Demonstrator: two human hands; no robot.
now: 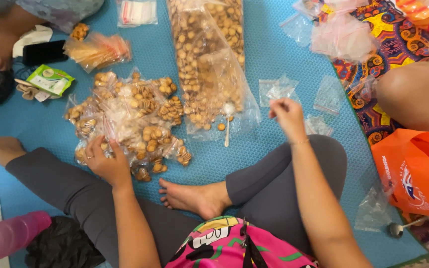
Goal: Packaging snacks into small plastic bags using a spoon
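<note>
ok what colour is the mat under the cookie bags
Blue, with a fine textured surface; the mat shows in the head view, the only one.
</note>
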